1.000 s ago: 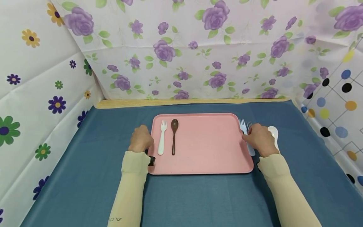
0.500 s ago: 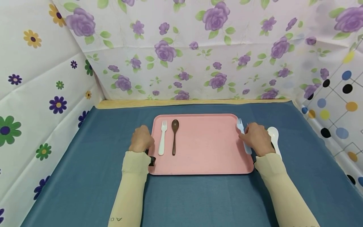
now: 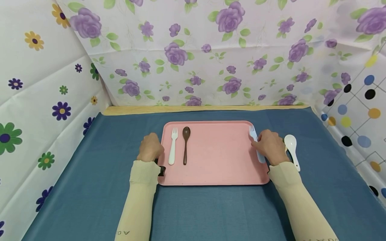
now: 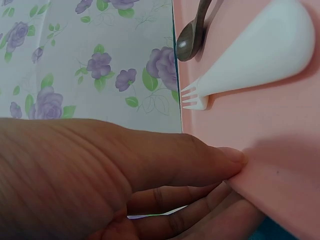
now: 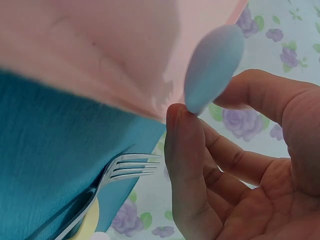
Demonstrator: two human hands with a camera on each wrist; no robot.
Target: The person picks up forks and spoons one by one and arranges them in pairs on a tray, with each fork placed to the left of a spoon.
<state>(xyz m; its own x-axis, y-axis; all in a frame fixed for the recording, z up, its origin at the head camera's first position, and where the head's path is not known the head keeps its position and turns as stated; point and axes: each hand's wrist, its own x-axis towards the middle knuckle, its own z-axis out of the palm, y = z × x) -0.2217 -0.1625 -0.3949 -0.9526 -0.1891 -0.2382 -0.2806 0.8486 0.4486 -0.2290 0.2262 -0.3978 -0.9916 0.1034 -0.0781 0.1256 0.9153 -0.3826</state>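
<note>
My left hand (image 3: pixel 150 147) grips the left edge of the pink tray (image 3: pixel 220 154). In the left wrist view the thumb (image 4: pixel 220 159) lies on top of the rim and the fingers curl beneath it. A white fork (image 3: pixel 172 147) and a dark brown spoon (image 3: pixel 185 144) lie side by side on the tray, close to that hand. Between thumb and fingertips, my right hand (image 3: pixel 271 145) pinches a light blue fork (image 3: pixel 252 133), tines pointing away, over the tray's right edge. Its rounded handle (image 5: pixel 215 65) shows large in the right wrist view.
Right of the tray, a white spoon (image 3: pixel 292 149) lies on the blue tablecloth (image 3: pixel 217 214). A metal fork (image 5: pixel 112 172) rests there too, with a pale yellow piece (image 5: pixel 89 220) beside it. Flowered sheets (image 3: pixel 199 53) stand behind and at the left; a dotted one borders the right.
My right hand has moved left, carrying the light blue fork from beside the tray's right edge to over it. The white spoon is now fully visible. My left hand stays at the tray edge.
</note>
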